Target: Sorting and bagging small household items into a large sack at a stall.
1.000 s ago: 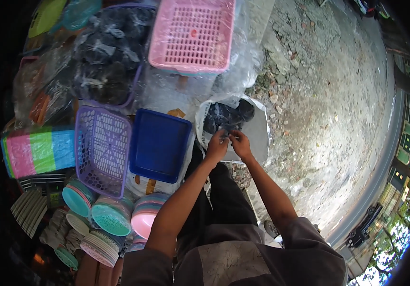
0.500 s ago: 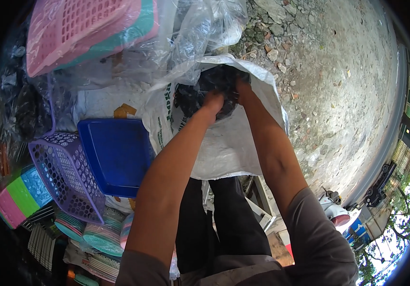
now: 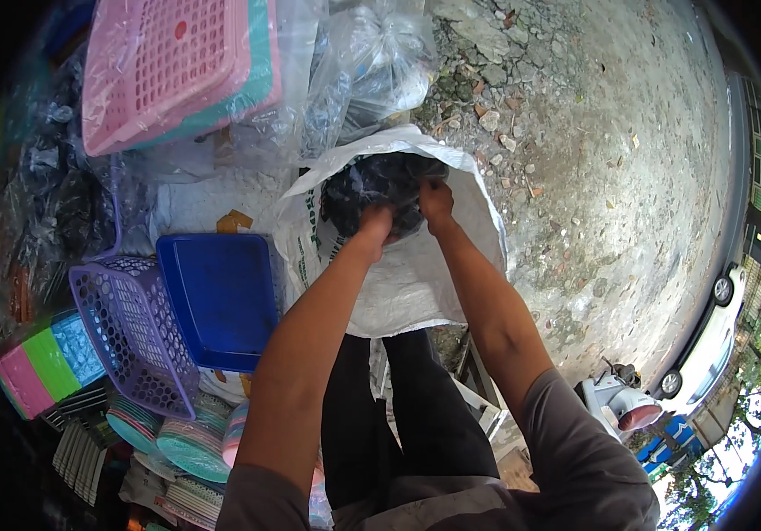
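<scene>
A white woven sack [image 3: 416, 288] stands with its mouth wide before my legs. Inside its far part sits a dark bundle that looks wrapped in black plastic [image 3: 370, 181]; its contents cannot be made out. Both my arms reach down into the sack. My left hand [image 3: 376, 227] presses into the near left side of the bundle, its fingertips sunk in the folds. At the bundle's right side, my right hand [image 3: 435, 203] has its fingers curled round the plastic.
Left of the sack lie a blue tray [image 3: 226, 301] and a purple perforated basket [image 3: 137, 332]. Pink baskets [image 3: 168, 80] in clear plastic stand at the far left, beside a tied clear bag [image 3: 380, 71]. Rough concrete [image 3: 593, 177] spreads rightward, with a parked scooter [image 3: 619, 400] and a white car [image 3: 708, 345].
My right hand has come back toward me and shows more of its fingers. The view has shifted slightly. On the road, a white car appears where a dark vehicle was.
</scene>
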A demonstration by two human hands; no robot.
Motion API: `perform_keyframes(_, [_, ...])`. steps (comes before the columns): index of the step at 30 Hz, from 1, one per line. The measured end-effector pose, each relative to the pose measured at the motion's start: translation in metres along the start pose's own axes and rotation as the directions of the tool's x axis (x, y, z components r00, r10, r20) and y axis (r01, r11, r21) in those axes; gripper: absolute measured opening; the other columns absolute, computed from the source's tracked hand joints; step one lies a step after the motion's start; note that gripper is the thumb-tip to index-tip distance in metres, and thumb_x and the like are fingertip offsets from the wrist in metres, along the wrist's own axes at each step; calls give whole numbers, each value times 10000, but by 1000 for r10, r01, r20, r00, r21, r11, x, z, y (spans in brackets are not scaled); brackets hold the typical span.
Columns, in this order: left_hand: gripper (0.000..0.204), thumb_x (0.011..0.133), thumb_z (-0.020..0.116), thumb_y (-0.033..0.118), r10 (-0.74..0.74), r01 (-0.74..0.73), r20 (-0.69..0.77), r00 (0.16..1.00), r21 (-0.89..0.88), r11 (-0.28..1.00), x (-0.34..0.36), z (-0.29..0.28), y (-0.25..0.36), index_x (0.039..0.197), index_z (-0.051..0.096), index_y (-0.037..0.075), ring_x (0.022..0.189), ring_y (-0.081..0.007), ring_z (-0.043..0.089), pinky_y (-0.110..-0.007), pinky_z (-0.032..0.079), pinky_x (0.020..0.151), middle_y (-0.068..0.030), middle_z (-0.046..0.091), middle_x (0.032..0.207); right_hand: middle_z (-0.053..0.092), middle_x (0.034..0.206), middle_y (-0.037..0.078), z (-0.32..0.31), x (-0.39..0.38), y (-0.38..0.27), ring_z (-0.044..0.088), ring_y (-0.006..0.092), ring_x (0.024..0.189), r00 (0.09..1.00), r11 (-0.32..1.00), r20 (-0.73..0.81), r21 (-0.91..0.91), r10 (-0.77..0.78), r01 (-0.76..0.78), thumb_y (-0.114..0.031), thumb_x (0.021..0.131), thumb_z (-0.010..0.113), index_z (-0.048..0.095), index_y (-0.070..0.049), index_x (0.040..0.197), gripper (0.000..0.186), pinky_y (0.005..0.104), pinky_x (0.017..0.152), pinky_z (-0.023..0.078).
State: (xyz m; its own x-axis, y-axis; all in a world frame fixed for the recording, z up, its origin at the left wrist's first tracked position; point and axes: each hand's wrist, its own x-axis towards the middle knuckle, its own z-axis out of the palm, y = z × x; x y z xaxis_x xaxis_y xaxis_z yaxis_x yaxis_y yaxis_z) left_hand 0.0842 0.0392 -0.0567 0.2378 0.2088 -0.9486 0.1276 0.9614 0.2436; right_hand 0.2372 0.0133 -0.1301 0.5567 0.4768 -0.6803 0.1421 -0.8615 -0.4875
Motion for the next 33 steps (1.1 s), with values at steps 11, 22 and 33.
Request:
perform_keyframes(11, [475,957,447,282,56,-54,27,998,-58,997,-1,2,19,1373,423,55,1198,-300,503,-436,454,970,-125,490,1373,632,1122,202,22,62,8,652,289,906,980,981,66,46,187,-191,-623,744,694,558,72,1242,866,415,738,529])
perform_keyframes(22, [497,966,439,333,60,-54,68,996,-86,995,-14,6,-3,1385,404,68,1195,-322,510,-464,446,987,-140,496,1364,650,1083,253,-23,-10,-27,587,441,1077,989,960,-106,-270,-101,69,-405,890,486,650,-15,1096,470,475,924,465])
perform_keyframes(33, [582,890,504,509,297,36,334,895,-717,696,-232,-9,38,1319,507,115,1166,-295,563,-478,440,1005,-104,581,1273,581,775,177,-127,-327,-128,583,372,744,553,561,155,15,-819,828,-101,845,620,594,-8,910,116,446,687,458])
